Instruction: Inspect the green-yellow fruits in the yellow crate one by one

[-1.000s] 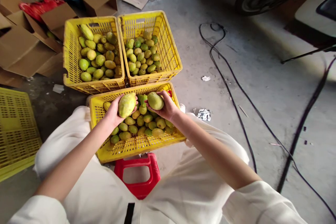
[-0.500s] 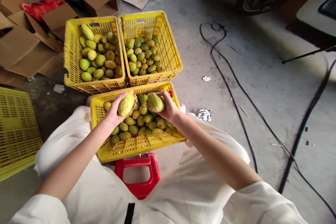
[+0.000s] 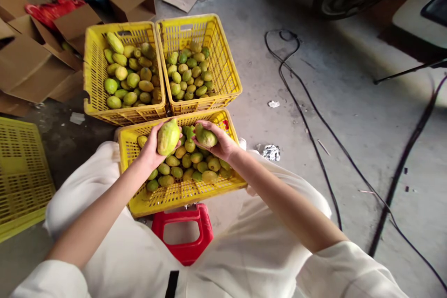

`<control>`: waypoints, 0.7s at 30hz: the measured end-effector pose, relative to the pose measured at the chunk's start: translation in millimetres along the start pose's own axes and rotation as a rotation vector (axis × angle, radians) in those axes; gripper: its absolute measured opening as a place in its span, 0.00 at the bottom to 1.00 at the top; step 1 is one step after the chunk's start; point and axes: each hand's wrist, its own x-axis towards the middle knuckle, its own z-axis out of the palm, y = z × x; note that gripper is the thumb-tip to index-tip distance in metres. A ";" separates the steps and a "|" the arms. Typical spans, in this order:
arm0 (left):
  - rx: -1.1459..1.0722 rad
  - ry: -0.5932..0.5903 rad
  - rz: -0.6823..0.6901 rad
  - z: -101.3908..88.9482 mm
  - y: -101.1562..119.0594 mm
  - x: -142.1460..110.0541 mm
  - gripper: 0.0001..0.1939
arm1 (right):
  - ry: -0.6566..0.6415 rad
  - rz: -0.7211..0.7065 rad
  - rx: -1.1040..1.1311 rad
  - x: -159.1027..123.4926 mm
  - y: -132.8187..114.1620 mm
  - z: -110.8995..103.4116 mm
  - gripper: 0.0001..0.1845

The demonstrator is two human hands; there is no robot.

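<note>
My left hand (image 3: 151, 149) is closed around a large, pale yellow-green oval fruit (image 3: 168, 137), its lower end pointing down. My right hand (image 3: 223, 143) grips a greener oval fruit (image 3: 205, 136), with the thumb side over its top. Both fruits are lemon-like, but their exact kind is unclear. The hands are apart, above a shallow yellow crate (image 3: 181, 198) between my knees. Several smaller green and yellow fruits (image 3: 186, 161) lie in that crate, some of them hidden by my hands.
Behind stand two yellow crates, a left one (image 3: 91, 70) and a right one (image 3: 226, 63), both holding similar fruits. A red stool (image 3: 186, 251) is under the front crate. Cardboard boxes (image 3: 31, 65) lie left; black cables (image 3: 314, 102) cross the floor at right.
The fruit in my right hand has turned a little and the fingers now cover more of its top. My left hand has tilted its fruit slightly more upright.
</note>
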 end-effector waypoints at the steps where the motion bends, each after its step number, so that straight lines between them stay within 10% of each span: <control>1: -0.009 -0.003 -0.013 0.7 1.0 -0.7 0.23 | -0.006 -0.003 0.000 -0.3 0.2 0.8 0.11; 21: -0.056 -0.054 0.034 -8.7 -5.4 -3.6 0.05 | 0.055 0.078 0.150 -4.1 -5.4 8.6 0.08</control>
